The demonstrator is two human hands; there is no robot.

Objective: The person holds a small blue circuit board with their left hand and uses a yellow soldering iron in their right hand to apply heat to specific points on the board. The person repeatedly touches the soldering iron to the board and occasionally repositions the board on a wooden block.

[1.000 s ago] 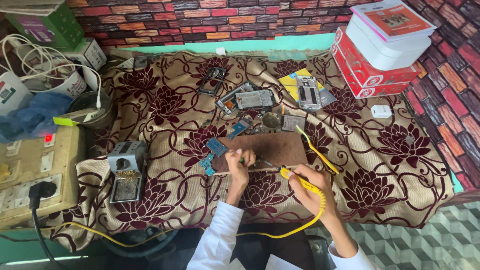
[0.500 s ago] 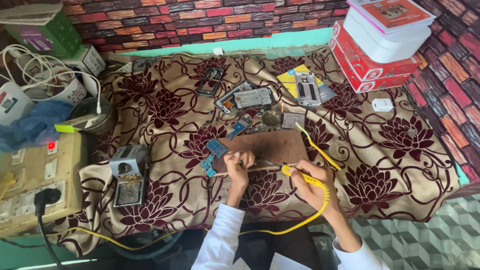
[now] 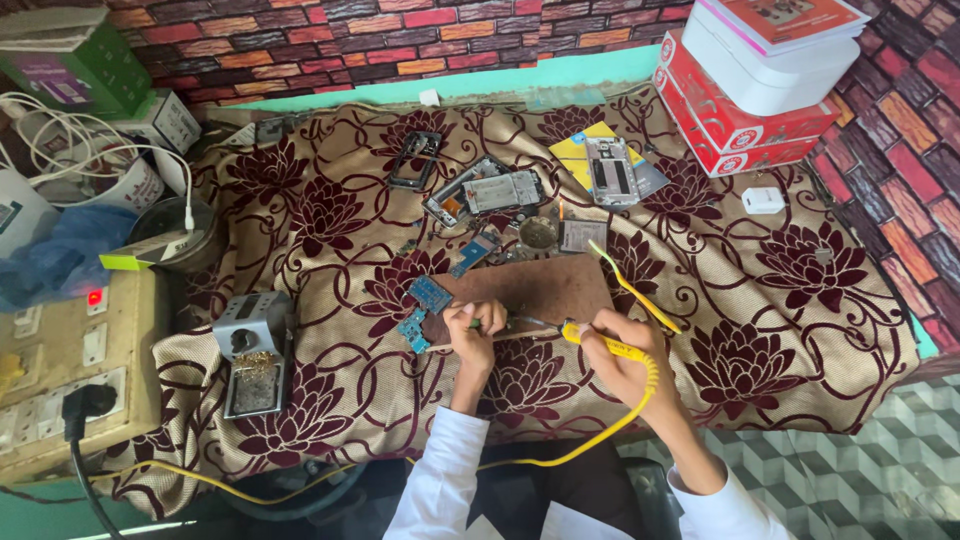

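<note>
Desk surface: covered by a maroon-and-cream floral cloth (image 3: 800, 290), backed by a brick-pattern wall.
Top right: red boxes (image 3: 735, 130) stacked, a white box (image 3: 765, 70) on top of them. A small white adapter (image 3: 764, 200) lies on the cloth just below the stack.
Left edge: beige switchboard (image 3: 60, 370), red lamp lit, black plug seated in it. Beside it a grey soldering-iron stand (image 3: 252, 355); its tray holds brass-coloured cleaning wool.
Centre: brown work mat (image 3: 545, 285). Above it lie opened phone frames (image 3: 485, 192), a further phone body on a yellow card (image 3: 610, 170), and a small round tin (image 3: 538, 233), contents not discernible.
Right hand (image 3: 625, 360): grip closed around the yellow soldering iron (image 3: 610, 345), tip pointing left over the mat's lower edge; the yellow cord runs down toward the lap.
Left hand (image 3: 470, 325): fingers closed on something thin at the mat's lower left edge, just beside the iron's tip; cannot tell what it is.
Blue circuit boards (image 3: 425, 300) lie at the mat's left corner, just beside the left hand.
</note>
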